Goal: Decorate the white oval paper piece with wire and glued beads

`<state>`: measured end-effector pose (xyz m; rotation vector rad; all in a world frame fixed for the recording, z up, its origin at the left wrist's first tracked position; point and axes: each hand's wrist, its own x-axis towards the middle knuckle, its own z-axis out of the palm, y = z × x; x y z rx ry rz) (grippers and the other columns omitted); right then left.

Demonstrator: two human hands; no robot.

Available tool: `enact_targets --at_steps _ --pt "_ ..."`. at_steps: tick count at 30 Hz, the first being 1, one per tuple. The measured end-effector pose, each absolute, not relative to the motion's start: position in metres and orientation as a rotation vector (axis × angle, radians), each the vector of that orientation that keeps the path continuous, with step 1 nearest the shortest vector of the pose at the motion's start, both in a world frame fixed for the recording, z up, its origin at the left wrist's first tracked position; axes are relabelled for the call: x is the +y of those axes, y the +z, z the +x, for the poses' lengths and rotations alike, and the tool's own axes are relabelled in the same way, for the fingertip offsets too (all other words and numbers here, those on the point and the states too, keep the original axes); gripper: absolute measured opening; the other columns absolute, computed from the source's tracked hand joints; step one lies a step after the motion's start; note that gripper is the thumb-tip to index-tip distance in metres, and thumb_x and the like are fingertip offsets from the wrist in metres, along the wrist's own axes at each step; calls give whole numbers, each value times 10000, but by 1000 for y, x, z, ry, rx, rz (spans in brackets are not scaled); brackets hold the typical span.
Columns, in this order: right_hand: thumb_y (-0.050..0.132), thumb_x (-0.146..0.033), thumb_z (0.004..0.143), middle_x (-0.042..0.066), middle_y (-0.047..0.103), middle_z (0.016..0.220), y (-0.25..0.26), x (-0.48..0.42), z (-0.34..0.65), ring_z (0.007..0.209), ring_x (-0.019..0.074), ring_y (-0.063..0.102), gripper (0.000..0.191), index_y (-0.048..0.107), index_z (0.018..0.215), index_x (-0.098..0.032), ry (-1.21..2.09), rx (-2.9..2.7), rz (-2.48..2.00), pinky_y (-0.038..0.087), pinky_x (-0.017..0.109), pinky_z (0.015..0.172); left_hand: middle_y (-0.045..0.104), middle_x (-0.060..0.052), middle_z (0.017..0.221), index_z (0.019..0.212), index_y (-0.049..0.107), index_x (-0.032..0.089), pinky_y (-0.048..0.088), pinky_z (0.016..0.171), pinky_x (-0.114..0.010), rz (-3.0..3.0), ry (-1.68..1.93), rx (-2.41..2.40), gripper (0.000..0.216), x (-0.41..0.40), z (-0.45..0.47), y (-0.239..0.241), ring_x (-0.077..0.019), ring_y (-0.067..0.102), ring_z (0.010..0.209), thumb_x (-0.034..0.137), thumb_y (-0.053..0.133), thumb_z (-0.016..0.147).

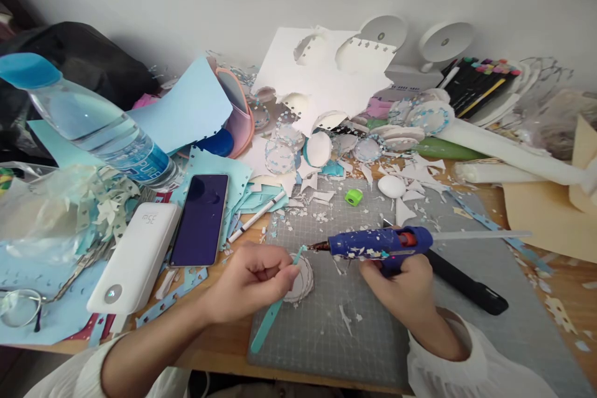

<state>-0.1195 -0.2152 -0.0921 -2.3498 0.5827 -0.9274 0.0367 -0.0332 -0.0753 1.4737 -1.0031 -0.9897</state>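
Teal tweezers [267,328] are pinched in my left hand [254,280], their tip pointing up and away from me. A tiny light-blue paper piece [303,249] sits at that tip, right by the nozzle of a blue hot glue gun [361,242]. My right hand [408,286] is wrapped around the gun's handle. From the gun's back end a clear glue stick [480,235] sticks out to the right. Under my left fingers, partly hidden, a round white disc with a rough layered rim [303,286] lies on the grey cutting mat [336,336].
White and blue paper scraps [321,196] litter the mat's far side, near a small green object [353,197] and several decorated discs [280,155]. A phone [199,221], white power bank [135,255] and water bottle [107,130] stand left. A black tool [466,283] lies right.
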Motion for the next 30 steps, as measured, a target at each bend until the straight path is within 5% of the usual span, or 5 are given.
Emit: enact_targets --at_steps 12,17,22,26,30 --pt "569 -184 690 -55 486 395 -100 -218 -123 367 116 483 232 449 497 -232 -914 564 -2420 397 214 403 323 60 521 567 413 171 209 399 -174 1488 -971 -1012 362 -33 36 -76 -55 271 462 282 493 902" --pt "611 -237 711 -21 615 527 -106 -224 -128 477 166 601 35 591 724 -211 -984 642 -2485 483 253 516 349 52 516 555 443 160 224 407 -177 1484 -939 -1015 377 -33 37 -77 -57 289 462 292 505 903" --pt "646 -497 721 34 566 480 -102 -255 -159 476 241 596 316 577 593 -217 -1062 1246 -2448 444 330 499 421 28 516 567 537 137 258 442 -192 1501 -867 -996 379 -31 42 -80 -71 342 480 307 516 905" --pt "494 -600 770 166 678 804 -98 -290 -213 788 400 672 467 629 924 -181 -1006 1545 -2428 463 439 597 439 19 493 558 600 130 282 480 -215 1545 -803 -962 403 -31 45 -81 -86 363 494 332 530 899" --pt "512 -566 770 136 618 682 -110 -318 -259 692 379 667 288 521 760 -278 -734 1634 -2439 440 441 544 498 1 499 558 648 130 305 516 -235 1530 -776 -852 399 -32 46 -81 -101 397 516 355 561 876"
